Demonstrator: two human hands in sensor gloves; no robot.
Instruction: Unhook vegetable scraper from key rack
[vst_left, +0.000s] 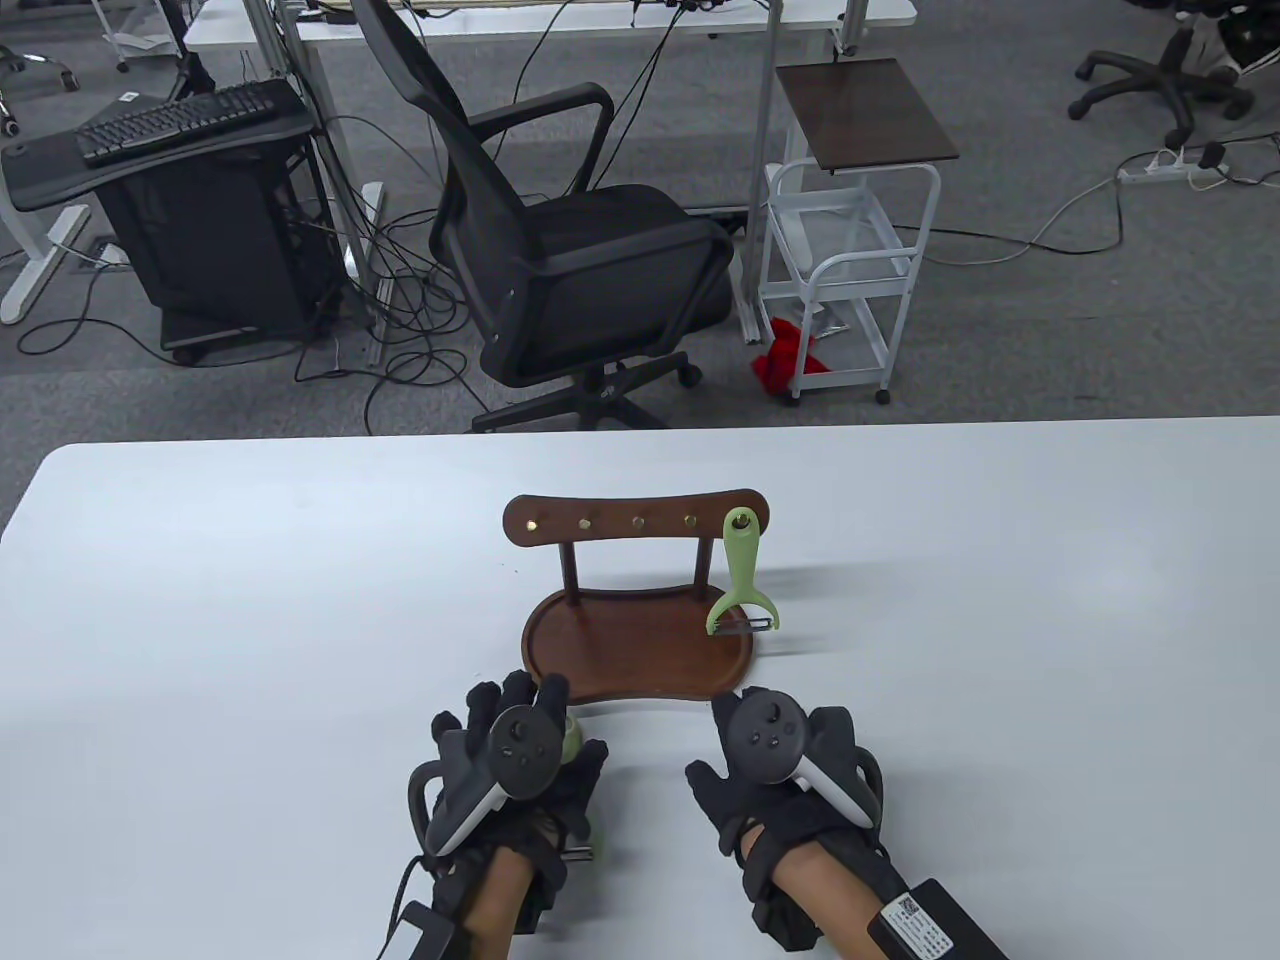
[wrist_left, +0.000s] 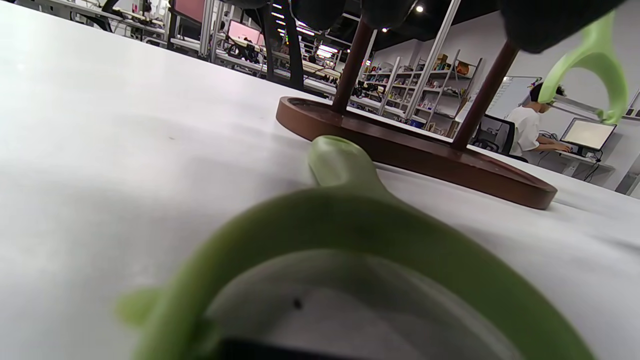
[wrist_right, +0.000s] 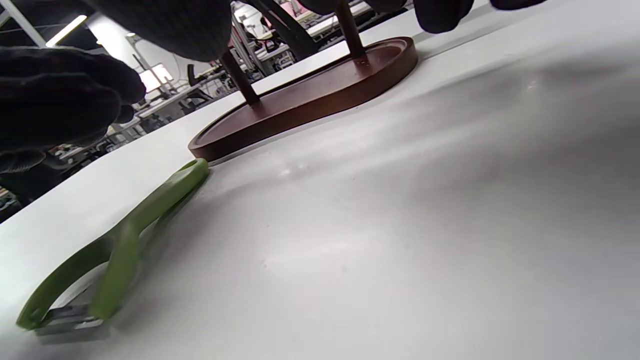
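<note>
Green plastic shows in 2 places: 1 vegetable scraper (vst_left: 741, 575) hangs from the rightmost hook of the wooden key rack (vst_left: 636, 519), its blade end dangling over the right edge of the rack's tray base (vst_left: 630, 650), and a second green scraper (wrist_right: 125, 240) lies flat on the white table (vst_left: 1000, 620).

We see that second scraper under our left hand (vst_left: 515, 770) in the table view; only a bit of green peeks out beside the fingers (vst_left: 520, 695) and at the wrist side. The left wrist view shows it lying on the table below the camera, handle tip pointing toward the tray. The right wrist view shows it resting free on the surface with the left fingers above it, so we cannot tell whether they touch it.

Our right hand (vst_left: 780, 770) rests palm-down, fingers spread and released, fingertips just short of the tray's near edge. The hanging scraper is beyond our right fingertips, across the tray, untouched by either hand.
</note>
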